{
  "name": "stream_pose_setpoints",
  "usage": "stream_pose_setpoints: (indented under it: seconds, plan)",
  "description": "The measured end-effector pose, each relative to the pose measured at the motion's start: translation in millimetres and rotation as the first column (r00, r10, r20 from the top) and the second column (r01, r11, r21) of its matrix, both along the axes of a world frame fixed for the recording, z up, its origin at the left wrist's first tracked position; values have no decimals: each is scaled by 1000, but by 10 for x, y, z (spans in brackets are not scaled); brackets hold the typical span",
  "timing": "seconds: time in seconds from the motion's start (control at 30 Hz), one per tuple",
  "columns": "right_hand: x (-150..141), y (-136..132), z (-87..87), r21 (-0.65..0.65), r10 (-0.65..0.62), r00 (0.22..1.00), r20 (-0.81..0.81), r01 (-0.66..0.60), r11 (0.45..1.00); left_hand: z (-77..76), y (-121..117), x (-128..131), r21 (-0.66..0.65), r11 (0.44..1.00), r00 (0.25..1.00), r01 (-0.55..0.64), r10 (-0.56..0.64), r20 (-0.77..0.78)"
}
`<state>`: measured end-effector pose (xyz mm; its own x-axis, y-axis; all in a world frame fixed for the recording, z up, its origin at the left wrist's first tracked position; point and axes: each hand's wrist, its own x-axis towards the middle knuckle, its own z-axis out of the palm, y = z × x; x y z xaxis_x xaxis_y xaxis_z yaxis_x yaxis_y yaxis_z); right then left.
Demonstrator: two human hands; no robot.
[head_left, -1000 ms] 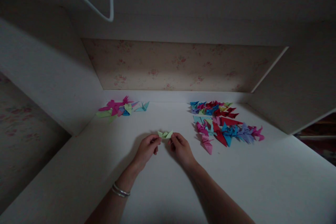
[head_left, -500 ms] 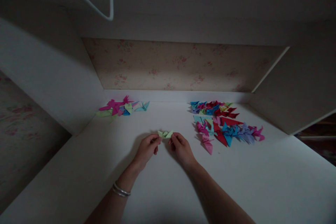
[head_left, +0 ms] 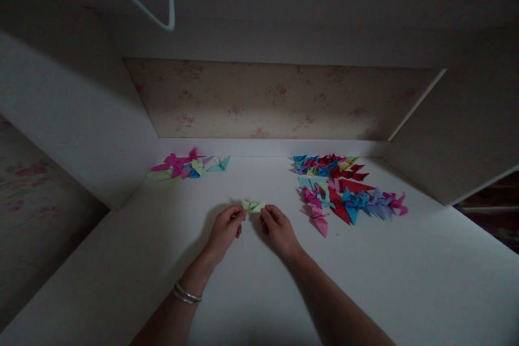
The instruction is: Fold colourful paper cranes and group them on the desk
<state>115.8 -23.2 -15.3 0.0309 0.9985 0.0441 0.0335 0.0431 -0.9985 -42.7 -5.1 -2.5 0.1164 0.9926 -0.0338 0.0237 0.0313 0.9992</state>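
Silver nearest: bangles [head_left: 187,293] on the left forearm [head_left: 201,273], over a white tabletop [head_left: 247,297]. Beyond, left hand [head_left: 224,228] half curled, thumb and forefinger pinching the left tip of a pale-green folded paper [head_left: 253,207]; right hand [head_left: 279,228] likewise curled, pinching the opposite tip. Paper between both hands, spread sideways like a pair of wings; no telling whether in contact with the tabletop.

Compared with half a second ago, hardly any shift of either hand, same pinch at both ends; only the paper's middle apparently rounder and more opened. By judgement, a small gain in shape from a light outward pull, with neither release nor fresh grasp.

Near the right hand but apart, a pink folded paper [head_left: 319,221] at the edge of a mixed cluster [head_left: 354,201] in red, blue and lilac. Farther back, a second multicoloured row [head_left: 324,166]; at far left, a magenta-and-green group [head_left: 176,166], with a turquoise folded paper [head_left: 221,164] just beside. Last, floral wallpaper [head_left: 259,97].
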Motion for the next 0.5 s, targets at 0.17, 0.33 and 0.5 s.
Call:
stream_pose_setpoints:
  seconds: [0.17, 0.33, 0.5]
  plan:
    - [19, -18, -7, 37, -4, 988, 157, -2, 999, -14, 5, 11, -2, 1000, 1000, 2, -2, 5]
    - [21, -23, -14, 74, -18, 973, 229, 1, 997, -17, 7, 16, -1, 1000, 1000, 8, -8, -4]
    - [13, -38, 11, 84, -30, 982, 186, 15, 996, -18, 4, 11, -6, 1000, 1000, 16, -16, 5]
